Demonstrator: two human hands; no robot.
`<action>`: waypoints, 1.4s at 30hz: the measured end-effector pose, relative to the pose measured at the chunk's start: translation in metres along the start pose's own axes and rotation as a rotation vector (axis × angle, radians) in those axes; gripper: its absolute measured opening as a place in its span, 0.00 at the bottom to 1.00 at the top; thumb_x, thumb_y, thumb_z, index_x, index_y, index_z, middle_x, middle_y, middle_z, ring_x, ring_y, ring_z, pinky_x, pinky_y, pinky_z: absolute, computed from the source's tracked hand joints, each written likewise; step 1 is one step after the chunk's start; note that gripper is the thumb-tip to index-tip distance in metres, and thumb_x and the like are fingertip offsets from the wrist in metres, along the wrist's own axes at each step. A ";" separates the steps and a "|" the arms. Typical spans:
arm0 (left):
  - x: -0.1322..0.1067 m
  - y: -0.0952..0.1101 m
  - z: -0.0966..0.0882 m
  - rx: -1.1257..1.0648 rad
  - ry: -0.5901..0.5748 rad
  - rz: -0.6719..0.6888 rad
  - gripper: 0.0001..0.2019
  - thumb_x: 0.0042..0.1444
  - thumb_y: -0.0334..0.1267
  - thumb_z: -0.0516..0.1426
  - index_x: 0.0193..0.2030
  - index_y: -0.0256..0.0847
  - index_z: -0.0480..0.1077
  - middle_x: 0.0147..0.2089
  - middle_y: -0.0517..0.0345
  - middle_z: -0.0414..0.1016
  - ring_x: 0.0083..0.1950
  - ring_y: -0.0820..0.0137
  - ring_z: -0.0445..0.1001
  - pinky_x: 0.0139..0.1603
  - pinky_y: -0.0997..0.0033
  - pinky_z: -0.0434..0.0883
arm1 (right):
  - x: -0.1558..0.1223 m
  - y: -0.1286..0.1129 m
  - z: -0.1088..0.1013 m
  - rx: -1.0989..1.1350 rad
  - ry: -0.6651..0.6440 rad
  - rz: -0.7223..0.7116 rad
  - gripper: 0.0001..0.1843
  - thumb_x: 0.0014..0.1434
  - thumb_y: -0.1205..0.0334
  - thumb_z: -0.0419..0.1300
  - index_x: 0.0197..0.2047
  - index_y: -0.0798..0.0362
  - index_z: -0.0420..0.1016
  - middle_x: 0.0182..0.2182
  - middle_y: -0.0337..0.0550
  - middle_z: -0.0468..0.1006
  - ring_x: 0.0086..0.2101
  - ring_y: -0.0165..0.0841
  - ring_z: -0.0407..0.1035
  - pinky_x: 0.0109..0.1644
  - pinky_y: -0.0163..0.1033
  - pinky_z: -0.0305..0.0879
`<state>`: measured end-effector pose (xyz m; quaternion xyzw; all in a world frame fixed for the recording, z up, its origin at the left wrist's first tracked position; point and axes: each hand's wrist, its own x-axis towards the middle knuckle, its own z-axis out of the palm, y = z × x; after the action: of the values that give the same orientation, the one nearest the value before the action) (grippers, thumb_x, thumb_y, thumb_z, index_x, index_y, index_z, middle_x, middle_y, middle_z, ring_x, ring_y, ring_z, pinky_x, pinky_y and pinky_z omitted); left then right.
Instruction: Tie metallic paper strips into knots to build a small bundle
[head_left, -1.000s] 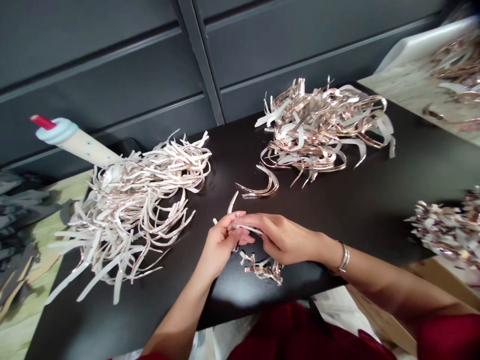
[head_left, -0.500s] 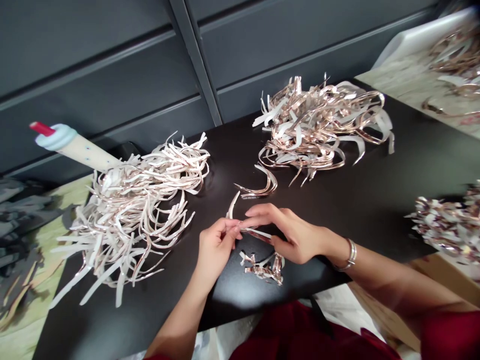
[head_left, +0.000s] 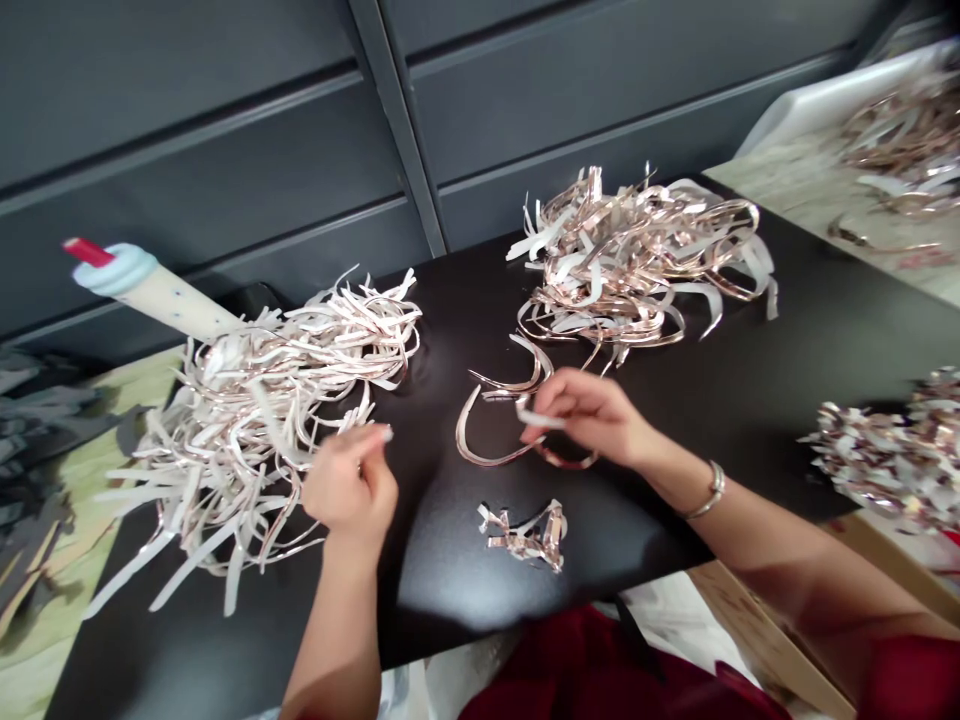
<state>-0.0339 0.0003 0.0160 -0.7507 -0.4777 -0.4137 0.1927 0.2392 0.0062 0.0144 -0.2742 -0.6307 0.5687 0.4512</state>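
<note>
My right hand (head_left: 592,415) pinches one end of a curved rose-gold foil strip (head_left: 487,455) that arcs out to the left over the black table (head_left: 750,400). My left hand (head_left: 351,485) is at the near edge of the big left heap of pale strips (head_left: 262,410), fingers curled in a pinch; what they hold is not visible. A small crumpled foil piece (head_left: 525,535) lies on the table between my hands. A second heap of shiny strips (head_left: 637,260) sits behind my right hand, with two loose curved strips (head_left: 517,375) just in front of it.
A cream tube with a pale blue collar and red tip (head_left: 142,285) pokes out behind the left heap. More foil scraps (head_left: 885,455) lie at the right edge, and another pile (head_left: 900,140) on a light surface at the far right. A dark panelled wall runs behind the table.
My hands have parted. The left hand moved left to the big heap, and the right hand moved up and away with the strip, which now hangs in a long curve.
</note>
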 end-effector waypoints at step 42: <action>-0.015 0.041 0.035 -0.545 -0.708 -0.117 0.06 0.58 0.31 0.54 0.34 0.42 0.72 0.35 0.59 0.74 0.40 0.69 0.72 0.59 0.52 0.58 | 0.008 0.012 -0.008 -0.905 -0.195 -0.080 0.06 0.61 0.64 0.58 0.37 0.53 0.78 0.32 0.41 0.80 0.35 0.33 0.73 0.42 0.38 0.70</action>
<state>0.0150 -0.0031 -0.0120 -0.8412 -0.4292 -0.2521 -0.2111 0.2406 0.0188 0.0049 -0.3645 -0.8649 0.2417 0.2463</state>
